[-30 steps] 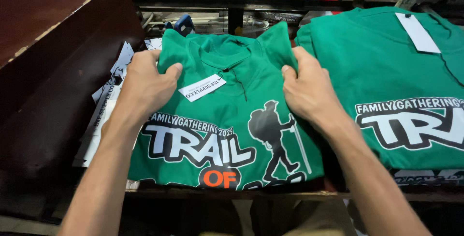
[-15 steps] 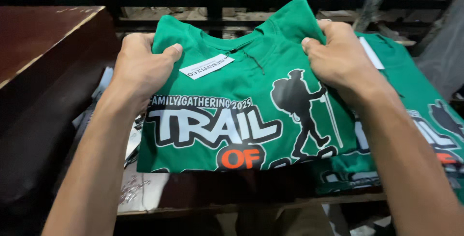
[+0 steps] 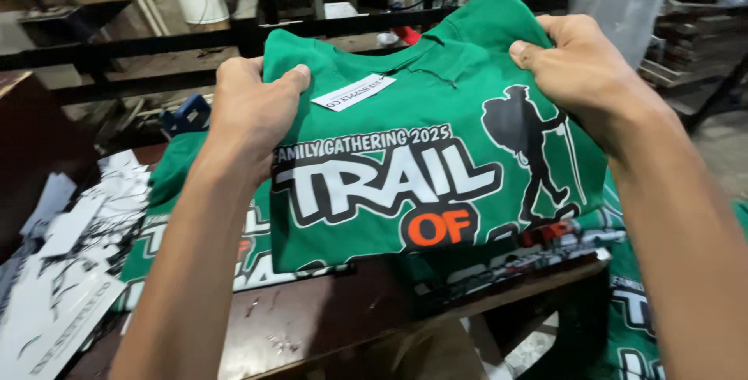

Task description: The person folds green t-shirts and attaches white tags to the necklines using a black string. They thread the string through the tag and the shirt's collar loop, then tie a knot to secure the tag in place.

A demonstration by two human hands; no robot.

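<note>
Papers (image 3: 62, 271): white sheets lie far left of the left hand, low on the table (image 3: 312, 325).
Left hand (image 3: 253, 107): fingers shut tight on the shirt's left top edge.
Shirt (image 3: 421, 177): green, folded, held up between both hands, above other green shirts (image 3: 195, 248).
Right hand (image 3: 584, 76): pinches the shirt's right top corner.
</note>
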